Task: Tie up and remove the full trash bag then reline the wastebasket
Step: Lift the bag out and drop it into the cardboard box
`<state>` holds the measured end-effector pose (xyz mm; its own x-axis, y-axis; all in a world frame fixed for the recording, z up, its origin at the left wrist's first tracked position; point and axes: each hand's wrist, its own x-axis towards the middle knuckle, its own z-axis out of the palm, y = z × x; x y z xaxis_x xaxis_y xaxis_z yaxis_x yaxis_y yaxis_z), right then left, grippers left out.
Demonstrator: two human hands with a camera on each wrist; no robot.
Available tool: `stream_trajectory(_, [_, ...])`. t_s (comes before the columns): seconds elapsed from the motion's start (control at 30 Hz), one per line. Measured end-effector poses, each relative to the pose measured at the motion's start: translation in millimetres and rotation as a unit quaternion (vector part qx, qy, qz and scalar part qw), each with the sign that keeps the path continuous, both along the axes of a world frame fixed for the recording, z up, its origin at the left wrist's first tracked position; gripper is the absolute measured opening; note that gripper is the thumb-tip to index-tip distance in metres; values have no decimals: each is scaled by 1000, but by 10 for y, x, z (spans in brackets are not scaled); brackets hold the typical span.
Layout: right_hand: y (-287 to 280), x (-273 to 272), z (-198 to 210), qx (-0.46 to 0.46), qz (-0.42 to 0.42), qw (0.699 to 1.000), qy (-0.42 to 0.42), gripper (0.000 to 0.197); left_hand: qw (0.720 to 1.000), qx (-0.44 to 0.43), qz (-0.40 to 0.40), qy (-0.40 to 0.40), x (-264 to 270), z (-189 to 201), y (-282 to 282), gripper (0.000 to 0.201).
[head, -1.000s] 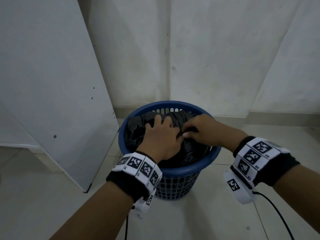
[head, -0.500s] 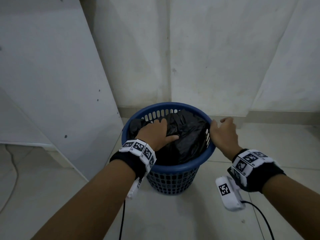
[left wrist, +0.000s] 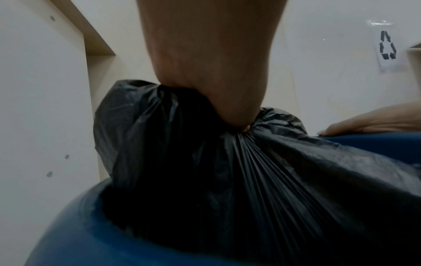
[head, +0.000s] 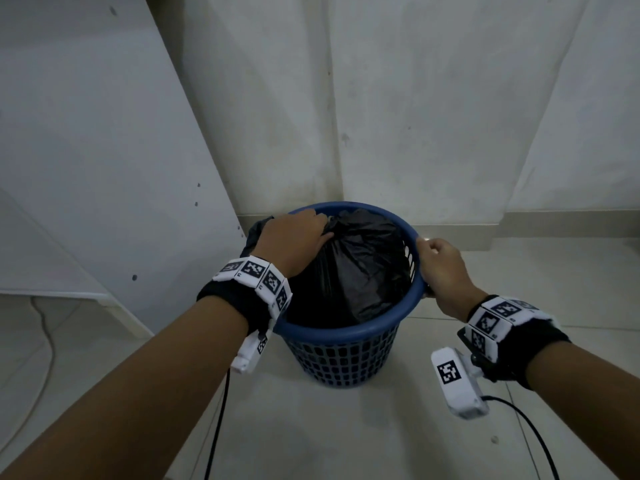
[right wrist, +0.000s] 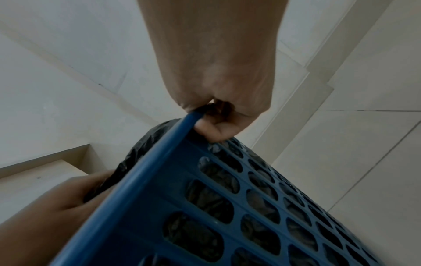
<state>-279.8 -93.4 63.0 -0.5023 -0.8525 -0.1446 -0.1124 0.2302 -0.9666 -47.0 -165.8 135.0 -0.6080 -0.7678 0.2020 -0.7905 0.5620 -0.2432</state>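
A black trash bag [head: 360, 268] fills the blue lattice wastebasket [head: 343, 358] on the tiled floor by the wall. My left hand [head: 294, 237] grips the gathered neck of the trash bag [left wrist: 227, 171] at the basket's far left; in the left wrist view the plastic pleats fan out from my fist [left wrist: 227, 108]. My right hand [head: 440, 268] grips the basket's right rim [head: 417, 258]. In the right wrist view my fingers [right wrist: 214, 129] curl over the rim [right wrist: 159, 158], and the bag shows through the basket's holes [right wrist: 209, 199].
A white board [head: 104, 168] leans against the wall at the left, close to the basket. White walls meet in a corner behind it. A cable [head: 41, 341] lies on the floor at far left. Wrist-camera cords hang below both arms.
My left hand bunched the bag's top and lifted it toward the basket's far left. My right hand left the bag, went to the right rim and closed round it.
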Motion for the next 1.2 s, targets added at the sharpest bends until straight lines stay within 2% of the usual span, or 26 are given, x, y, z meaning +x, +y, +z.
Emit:
stream_trajectory(0.13, [-6, 47, -61, -9, -11, 999, -33, 33, 997, -15, -3, 80, 35, 152, -94, 41])
stream_trajectory(0.23, [-37, 86, -37, -17, -17, 999, -36, 31, 994, -26, 0, 107, 68, 311, -149, 40])
stream_trajectory(0.33, [-100, 138, -35, -13, -52, 998, -44, 30, 988, -38, -43, 141, 56, 354, -58, 38])
stream_trajectory(0.43, [-164, 140, -88, -11, -89, 996, -22, 31, 983, -34, -114, 137, 93, 271, 151, 39])
stream_trajectory(0.5, [-186, 125, -76, -12, -85, 996, 0, 33, 984, -30, -128, 122, 177, 272, 194, 42])
stream_trajectory(0.63, [-219, 152, -36, -26, -61, 997, 26, 35, 986, -9, -34, 161, 373, 521, -32, 36])
stream_trajectory(0.73, [-216, 232, -53, -34, -59, 997, 30, 36, 973, -20, 23, 229, 430, 755, -141, 32])
stream_trajectory(0.87, [-210, 276, -95, -19, -61, 997, -39, 20, 967, -9, -27, 253, 295, 1008, -38, 36])
stream_trajectory(0.97, [-240, 301, -48, 1, -37, 992, -124, 13, 959, -58, -33, 276, 252, 1210, -2, 35])
stream_trajectory(1.1, [-236, 367, 65, 9, -5, 987, -159, 27, 924, -133, -15, 359, 266, 1529, -53, 35])
stream_trajectory(1.2, [-199, 371, 102, 20, 22, 990, -139, 34, 921, -144, -3, 361, 278, 1711, -124, 39])
